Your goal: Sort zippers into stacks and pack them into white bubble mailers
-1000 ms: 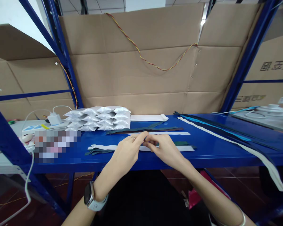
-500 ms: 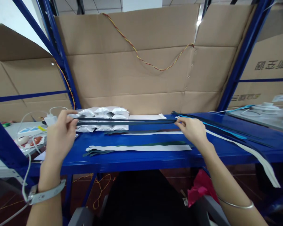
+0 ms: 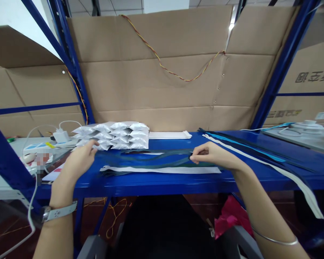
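Dark green zipper (image 3: 151,159) lies across the blue tabletop (image 3: 151,183), pinched in the right hand's (image 3: 217,155) fingers (image 3: 198,154); the left hand's (image 3: 79,162) curled fingers (image 3: 91,145) reach its left end, grip unclear. White-taped zipper (image 3: 162,169) lies flat nearer; more zippers (image 3: 248,148) lie bunched at right.

Upside-down dark Chinese print on the cardboard carton (image 3: 315,76), apparently illegible from this angle
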Demonstrator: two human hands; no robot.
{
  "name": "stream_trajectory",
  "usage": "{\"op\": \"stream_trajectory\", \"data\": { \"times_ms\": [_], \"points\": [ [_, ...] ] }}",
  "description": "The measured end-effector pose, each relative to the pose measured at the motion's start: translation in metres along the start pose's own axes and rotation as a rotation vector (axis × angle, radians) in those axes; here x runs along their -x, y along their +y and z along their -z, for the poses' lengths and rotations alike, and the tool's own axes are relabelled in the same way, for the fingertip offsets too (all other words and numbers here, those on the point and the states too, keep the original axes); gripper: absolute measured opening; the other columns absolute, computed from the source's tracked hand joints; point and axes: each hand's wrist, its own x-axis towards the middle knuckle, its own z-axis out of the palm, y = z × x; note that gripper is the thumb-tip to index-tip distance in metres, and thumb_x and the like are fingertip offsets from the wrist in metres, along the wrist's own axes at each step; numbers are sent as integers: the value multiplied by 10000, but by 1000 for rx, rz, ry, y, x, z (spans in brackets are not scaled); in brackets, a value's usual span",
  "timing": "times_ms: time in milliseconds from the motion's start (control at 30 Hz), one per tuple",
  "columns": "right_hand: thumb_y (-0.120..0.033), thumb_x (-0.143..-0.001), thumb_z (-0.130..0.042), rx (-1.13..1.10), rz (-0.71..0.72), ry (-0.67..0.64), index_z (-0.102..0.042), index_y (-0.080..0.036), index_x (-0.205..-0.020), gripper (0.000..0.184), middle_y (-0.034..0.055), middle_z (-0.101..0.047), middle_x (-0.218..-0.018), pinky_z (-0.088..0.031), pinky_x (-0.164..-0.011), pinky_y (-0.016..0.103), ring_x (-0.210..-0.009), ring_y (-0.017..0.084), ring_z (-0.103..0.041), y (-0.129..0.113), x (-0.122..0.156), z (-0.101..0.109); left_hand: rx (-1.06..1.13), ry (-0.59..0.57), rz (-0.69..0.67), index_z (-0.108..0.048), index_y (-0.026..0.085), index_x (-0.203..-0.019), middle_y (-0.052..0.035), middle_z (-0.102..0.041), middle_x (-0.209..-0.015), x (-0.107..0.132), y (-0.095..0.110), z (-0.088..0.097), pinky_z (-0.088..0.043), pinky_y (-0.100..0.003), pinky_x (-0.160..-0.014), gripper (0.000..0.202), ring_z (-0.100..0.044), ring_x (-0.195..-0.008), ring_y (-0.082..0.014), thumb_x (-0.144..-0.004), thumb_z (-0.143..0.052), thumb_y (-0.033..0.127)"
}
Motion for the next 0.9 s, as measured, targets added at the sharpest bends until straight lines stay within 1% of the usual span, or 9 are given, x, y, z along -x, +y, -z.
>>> {"op": "stream_trajectory", "data": {
  "times_ms": [67,167,300,400,467,533,667,800,900],
  "points": [
    [-487,-808,-561,-78,22,20,-661,-181,-659,355,36,-644,-667,-463,-655,293,-671,170,-588,-10,-1,-7,-172,-57,-2,-585,190,-1090,-133,-579,-1031,-1,8,-9,-426,-486,-826,286,-523,-1017,-367,-836,-489,281],
    [-537,-861,-470,-188,65,94,-630,-165,-651,456,34,-611,-627,-458,-664,293,-619,145,-561,-22,-6,-21,-212,65,-121,-598,185,-1091,-155,-512,-1176,2,47,-15,-405,-521,-875,274,-450,-1105,-376,-867,-470,277],
    [-528,-905,-410,-269,138,134,-583,-171,-616,491,30,-602,-624,-441,-698,291,-626,135,-551,-39,-9,-39,105,123,-409,-616,189,-936,-93,-527,-1138,18,127,-13,-388,-438,-936,162,-467,-1059,-262,-898,-467,238],
    [-496,-921,-405,-294,189,142,-566,-179,-594,482,18,-603,-614,-420,-706,288,-633,133,-547,-53,-4,-48,352,5,-572,-609,201,-889,-60,-560,-1006,38,177,-13,-420,-367,-868,146,-497,-952,-205,-915,-471,243],
    [-482,-925,-405,-290,218,142,-568,-181,-587,481,15,-602,-616,-404,-693,285,-635,132,-538,-60,-1,-53,423,-66,-594,-589,199,-881,-42,-576,-930,48,195,-16,-428,-338,-814,132,-506,-890,-187,-920,-478,259],
    [-472,-923,-414,-279,239,140,-574,-179,-582,477,14,-597,-624,-387,-671,282,-636,130,-523,-65,0,-57,438,-82,-562,-564,190,-844,-30,-581,-877,53,201,-21,-424,-330,-778,135,-505,-851,-183,-920,-487,271],
    [-446,-911,-444,-281,259,129,-572,-174,-569,456,13,-574,-611,-357,-623,278,-614,125,-486,-67,-1,-64,457,-81,-526,-541,186,-785,-17,-574,-814,51,196,-30,-407,-323,-750,160,-494,-813,-176,-918,-494,261],
    [-419,-898,-469,-314,236,137,-518,-171,-556,426,10,-549,-605,-341,-592,268,-593,118,-455,-66,-3,-68,539,-107,-513,-541,193,-757,1,-582,-783,49,195,-29,-394,-308,-725,161,-487,-775,-162,-907,-519,247],
    [-381,-858,-547,-312,233,201,-460,-179,-604,336,-10,-520,-626,-342,-589,254,-604,111,-442,-64,-4,-69,576,-101,-458,-521,194,-712,10,-572,-730,51,199,-25,-382,-297,-682,186,-474,-737,-158,-886,-555,248]
  ]
}}
